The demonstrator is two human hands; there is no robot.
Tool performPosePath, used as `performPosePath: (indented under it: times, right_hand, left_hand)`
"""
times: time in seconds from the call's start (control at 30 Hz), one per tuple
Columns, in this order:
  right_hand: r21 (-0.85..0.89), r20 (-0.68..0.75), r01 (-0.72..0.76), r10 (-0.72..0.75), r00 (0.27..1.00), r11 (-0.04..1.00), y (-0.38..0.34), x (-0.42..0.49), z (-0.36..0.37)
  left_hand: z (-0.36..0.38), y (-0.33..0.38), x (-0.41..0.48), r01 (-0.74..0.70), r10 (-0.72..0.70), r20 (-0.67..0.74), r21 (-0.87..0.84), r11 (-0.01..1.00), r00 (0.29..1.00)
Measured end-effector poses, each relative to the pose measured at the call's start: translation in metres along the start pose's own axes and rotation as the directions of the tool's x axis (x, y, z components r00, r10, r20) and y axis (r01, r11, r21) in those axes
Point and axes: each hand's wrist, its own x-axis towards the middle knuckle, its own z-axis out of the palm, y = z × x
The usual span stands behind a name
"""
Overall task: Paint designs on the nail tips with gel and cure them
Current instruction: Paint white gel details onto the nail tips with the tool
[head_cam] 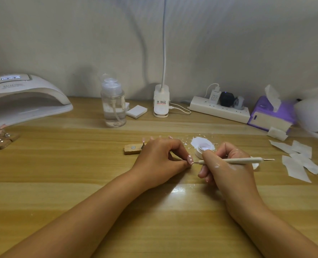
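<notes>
Mid-table, my left hand (160, 159) pinches the pink nail tip (190, 159) steady while my right hand (227, 164) grips the dotting pen (234, 161), point at the tip. The gel pot (201, 148) sits just behind for reloading; the curing lamp (24, 97) stands at the back-left corner, open wood between.

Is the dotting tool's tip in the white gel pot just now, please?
No, the tip of the dotting tool meets the pink nail tip pinched by the left hand.
</notes>
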Motion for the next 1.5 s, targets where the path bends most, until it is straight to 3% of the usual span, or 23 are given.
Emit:
performPosePath:
  times: [0.37,0.6,1.03,1.5]
  right_hand:
    - [0.01,0.004,0.008,-0.008,1.0,1.0,0.0012,0.0005,0.0002]
    - [0.121,-0.046,-0.007,0.012,0.999,0.993,-0.0007,-0.0008,0.0001]
    - [0.007,-0.006,0.01,-0.01,1.0,1.0,-0.0011,-0.0008,0.0009]
    - [-0.004,-0.015,0.018,-0.018,1.0,1.0,0.0002,-0.0006,0.0006]
  left_hand:
    - [-0.0004,0.0014,-0.0006,0.011,-0.011,0.01,-0.008,1.0,1.0]
    - [-0.0007,0.0005,-0.0013,-0.001,0.001,0.01,0.001,1.0,1.0]
    - [-0.0009,0.0,-0.0007,-0.016,0.016,0.012,0.01,1.0,1.0]
    - [-0.0008,0.0013,-0.0006,-0.005,0.005,0.006,0.019,1.0,1.0]
